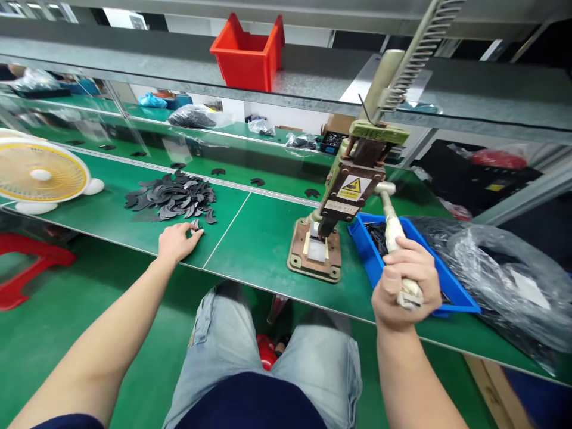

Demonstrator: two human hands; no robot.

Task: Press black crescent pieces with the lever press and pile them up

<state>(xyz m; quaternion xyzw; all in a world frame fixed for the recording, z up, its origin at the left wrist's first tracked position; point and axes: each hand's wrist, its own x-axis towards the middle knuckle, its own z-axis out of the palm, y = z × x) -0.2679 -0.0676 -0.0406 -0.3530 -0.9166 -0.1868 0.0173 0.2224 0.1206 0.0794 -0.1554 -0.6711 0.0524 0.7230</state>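
Note:
My left hand rests at the near edge of a pile of dark curved pieces, its thumb and fingers closed on one small curved piece. My right hand is wrapped round the pale, tape-covered lever handle of a hand press. The press stands upright on a brown base plate bolted to the green bench. Under its ram lies a light metal block; whether a piece sits on it I cannot tell.
Right of the press stands a blue bin with dark parts, beside a large clear plastic bag. A fan stands at the left. Several curved pieces lie in a row beyond the bench strip. A red bin sits on the shelf above.

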